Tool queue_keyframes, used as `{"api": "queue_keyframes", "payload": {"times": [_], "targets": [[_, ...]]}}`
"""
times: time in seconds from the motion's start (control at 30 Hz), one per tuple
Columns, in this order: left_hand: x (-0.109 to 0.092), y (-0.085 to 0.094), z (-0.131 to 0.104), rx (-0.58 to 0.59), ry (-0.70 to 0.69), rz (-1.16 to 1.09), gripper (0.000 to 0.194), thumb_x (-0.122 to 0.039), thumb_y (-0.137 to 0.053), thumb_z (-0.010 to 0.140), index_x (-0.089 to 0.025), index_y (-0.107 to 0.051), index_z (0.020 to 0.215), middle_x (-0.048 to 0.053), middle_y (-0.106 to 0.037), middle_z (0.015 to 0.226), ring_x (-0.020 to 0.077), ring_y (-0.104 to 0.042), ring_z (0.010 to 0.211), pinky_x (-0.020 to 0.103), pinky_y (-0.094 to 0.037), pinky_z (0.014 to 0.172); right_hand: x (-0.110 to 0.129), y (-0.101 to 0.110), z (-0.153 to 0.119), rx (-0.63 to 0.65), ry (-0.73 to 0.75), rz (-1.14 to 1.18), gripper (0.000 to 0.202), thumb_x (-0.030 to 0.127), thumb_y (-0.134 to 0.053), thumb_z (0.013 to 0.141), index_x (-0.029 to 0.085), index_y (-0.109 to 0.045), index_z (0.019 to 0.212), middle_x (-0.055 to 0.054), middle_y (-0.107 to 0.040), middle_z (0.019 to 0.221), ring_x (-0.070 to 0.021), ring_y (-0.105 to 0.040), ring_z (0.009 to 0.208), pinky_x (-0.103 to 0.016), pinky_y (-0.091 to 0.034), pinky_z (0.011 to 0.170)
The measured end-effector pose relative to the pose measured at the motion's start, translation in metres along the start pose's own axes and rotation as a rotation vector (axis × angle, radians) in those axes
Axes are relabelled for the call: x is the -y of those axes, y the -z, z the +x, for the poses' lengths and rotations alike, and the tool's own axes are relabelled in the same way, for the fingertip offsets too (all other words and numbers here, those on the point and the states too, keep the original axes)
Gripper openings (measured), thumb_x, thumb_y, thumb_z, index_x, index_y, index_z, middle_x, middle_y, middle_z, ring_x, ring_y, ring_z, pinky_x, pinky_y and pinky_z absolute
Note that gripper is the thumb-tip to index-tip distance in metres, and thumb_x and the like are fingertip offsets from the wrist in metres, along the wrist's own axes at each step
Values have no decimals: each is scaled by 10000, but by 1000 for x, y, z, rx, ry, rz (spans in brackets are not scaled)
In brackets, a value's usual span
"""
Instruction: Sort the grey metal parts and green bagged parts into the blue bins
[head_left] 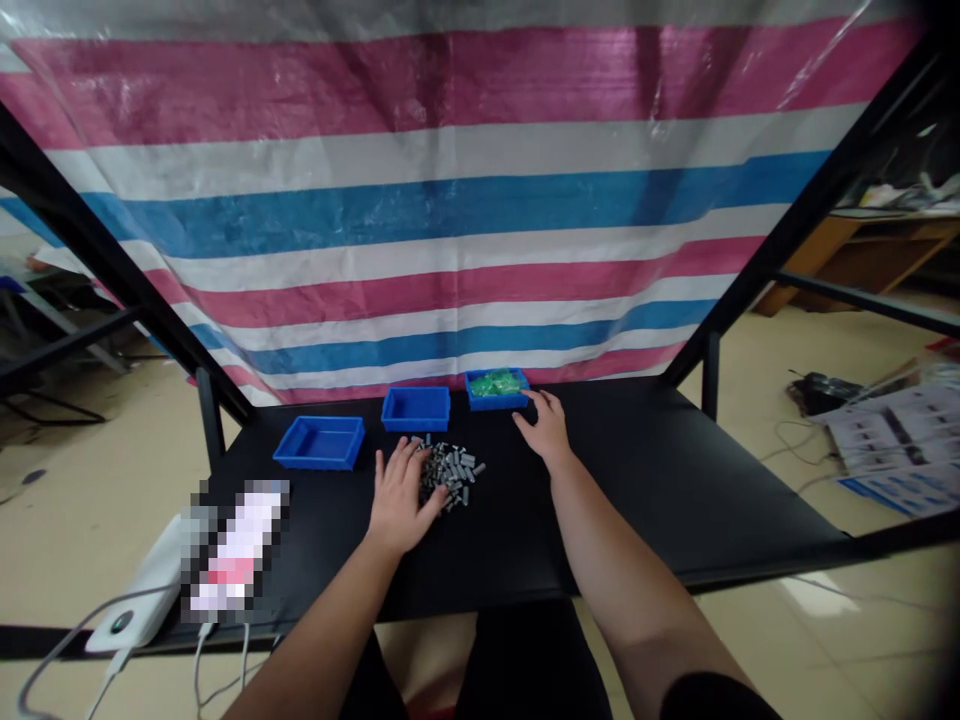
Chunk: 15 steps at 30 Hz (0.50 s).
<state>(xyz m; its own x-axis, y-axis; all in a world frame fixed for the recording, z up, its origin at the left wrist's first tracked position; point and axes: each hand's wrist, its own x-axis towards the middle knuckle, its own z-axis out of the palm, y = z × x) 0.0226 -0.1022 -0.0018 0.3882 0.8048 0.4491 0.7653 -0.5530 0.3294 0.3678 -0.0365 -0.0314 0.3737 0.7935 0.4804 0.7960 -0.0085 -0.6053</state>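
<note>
My left hand (403,495) rests palm down on the left side of a pile of small grey metal parts (457,468), its fingers spread and covering some of them. The exact kind of these parts is too small to tell. My right hand (546,427) is at the right front corner of a blue bin (496,403), fingers apart, with nothing visible in it. Inside that bin lies something green (498,382) that looks like plastic packets. Behind the pile stands a second blue bin (416,424), and a third blue bin (321,460) is farther left; no contents show in either.
A black table (645,500) carries everything, with a striped plastic sheet (457,230) hanging along its back edge. At the front left lie a pixelated flat object (238,550) and a white device (142,600) with cables. Black frame posts (709,375) flank the table.
</note>
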Motion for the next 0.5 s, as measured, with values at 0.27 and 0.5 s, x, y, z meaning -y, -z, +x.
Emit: {"api": "queue_keyframes", "payload": {"times": [0.27, 0.5], "targets": [[49, 34, -9, -276, 485, 287, 529, -497, -416, 1018, -174, -553, 1413, 185, -447, 1599, 403, -287, 1553, 742, -122, 1233, 9, 1, 2, 32, -76, 27, 414, 461, -702, 801, 249, -576, 1134, -73, -663, 1085, -291, -643, 1006, -446, -502, 925], [78, 33, 14, -156, 391, 333, 613, -499, -325, 1048, -185, -443, 1560, 185, -450, 1612, 381, -357, 1530, 717, -161, 1238, 8, 4, 4, -96, -179, 165, 364, 521, -714, 760, 246, -531, 913, -28, -624, 898, -232, -596, 812, -351, -471, 771]]}}
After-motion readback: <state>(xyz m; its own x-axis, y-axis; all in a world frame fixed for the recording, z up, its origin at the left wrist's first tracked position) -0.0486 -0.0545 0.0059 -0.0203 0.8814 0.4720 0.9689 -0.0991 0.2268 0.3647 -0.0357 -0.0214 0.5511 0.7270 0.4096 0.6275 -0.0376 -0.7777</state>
